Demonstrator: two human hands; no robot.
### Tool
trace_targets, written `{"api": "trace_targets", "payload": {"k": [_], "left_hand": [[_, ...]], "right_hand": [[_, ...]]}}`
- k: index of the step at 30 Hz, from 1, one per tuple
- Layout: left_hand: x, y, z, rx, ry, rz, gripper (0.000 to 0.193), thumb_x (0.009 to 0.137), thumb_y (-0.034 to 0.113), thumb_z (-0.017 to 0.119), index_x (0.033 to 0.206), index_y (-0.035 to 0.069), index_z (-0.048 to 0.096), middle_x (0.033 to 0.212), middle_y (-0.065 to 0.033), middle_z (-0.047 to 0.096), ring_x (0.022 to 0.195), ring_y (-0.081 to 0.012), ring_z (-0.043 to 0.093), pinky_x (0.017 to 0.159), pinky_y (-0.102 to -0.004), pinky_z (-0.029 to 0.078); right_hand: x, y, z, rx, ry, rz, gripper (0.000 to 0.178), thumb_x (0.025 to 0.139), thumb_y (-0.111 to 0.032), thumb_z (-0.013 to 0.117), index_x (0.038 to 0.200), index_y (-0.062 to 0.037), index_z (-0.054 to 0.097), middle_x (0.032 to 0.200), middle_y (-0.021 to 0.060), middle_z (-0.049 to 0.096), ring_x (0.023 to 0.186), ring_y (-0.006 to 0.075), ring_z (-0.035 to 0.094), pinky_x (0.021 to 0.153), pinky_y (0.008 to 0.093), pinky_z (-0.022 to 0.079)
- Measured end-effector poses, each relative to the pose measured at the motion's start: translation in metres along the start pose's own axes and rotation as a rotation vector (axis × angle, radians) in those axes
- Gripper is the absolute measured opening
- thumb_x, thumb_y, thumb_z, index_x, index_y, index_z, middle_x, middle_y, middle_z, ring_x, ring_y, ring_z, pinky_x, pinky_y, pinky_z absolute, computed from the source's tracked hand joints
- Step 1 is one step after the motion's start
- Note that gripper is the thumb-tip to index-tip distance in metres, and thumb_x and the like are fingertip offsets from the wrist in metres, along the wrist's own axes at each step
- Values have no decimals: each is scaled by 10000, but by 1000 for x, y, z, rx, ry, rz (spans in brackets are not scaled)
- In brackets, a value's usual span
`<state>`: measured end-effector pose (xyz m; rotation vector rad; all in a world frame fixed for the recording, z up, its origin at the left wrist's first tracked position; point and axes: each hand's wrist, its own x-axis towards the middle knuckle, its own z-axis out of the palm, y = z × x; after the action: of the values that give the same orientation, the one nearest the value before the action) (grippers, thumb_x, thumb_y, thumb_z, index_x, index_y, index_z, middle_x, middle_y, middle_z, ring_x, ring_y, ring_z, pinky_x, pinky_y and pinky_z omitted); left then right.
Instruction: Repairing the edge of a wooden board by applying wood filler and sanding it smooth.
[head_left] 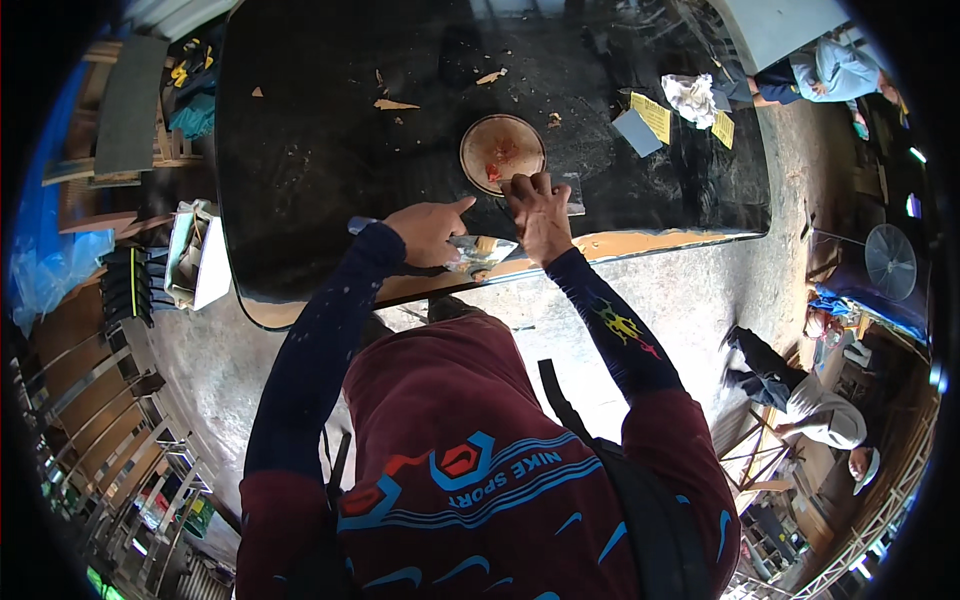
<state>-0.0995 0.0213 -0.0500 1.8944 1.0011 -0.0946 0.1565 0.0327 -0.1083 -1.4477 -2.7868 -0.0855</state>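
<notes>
The black worktop (320, 130) spreads beneath and beyond both your grips. The round dish (482, 141), with brownish smears, is just ahead of your right grip, toward its left. Your left grip (432, 232) stretches one finger toward the right one; I cannot tell whether it holds the shiny pointed piece (485, 256) just beside it. Your right grip (538, 212) seems to pinch a thin flat piece (575, 194). Near its fingertips lies the red dab (493, 172). Probably you are gathering paste; the next move calls for a low, steady edge.
</notes>
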Motion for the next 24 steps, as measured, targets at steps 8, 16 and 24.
{"api": "trace_targets", "payload": {"k": [8, 16, 24], "left_hand": [[32, 0, -16, 135, -90, -110, 292, 837, 236, 774, 965, -27, 774, 1251, -256, 698, 984, -391, 714, 920, -483, 546], [43, -13, -14, 132, -117, -90, 353, 838, 286, 789, 997, -29, 785, 1069, -248, 745, 1012, -368, 715, 946, -467, 535], [18, -24, -41, 5, -126, -65, 290, 895, 265, 740, 962, -17, 755, 944, -159, 753, 765, -253, 712, 715, -379, 563]], "right_hand": [[6, -10, -1, -156, -42, -12, 560, 825, -188, 667, 1381, -169, 609, 1293, 31, 537, 1278, 217, 435, 904, 484, 335], [6, -3, 10, -46, -26, -37, 427, 865, -202, 657, 1292, -210, 683, 1364, -19, 542, 1286, 208, 436, 912, 485, 343], [3, 32, -48, 474, 117, 52, 598, 682, 9, 645, 1241, -180, 743, 1229, 37, 661, 1155, 282, 572, 901, 472, 441]]}}
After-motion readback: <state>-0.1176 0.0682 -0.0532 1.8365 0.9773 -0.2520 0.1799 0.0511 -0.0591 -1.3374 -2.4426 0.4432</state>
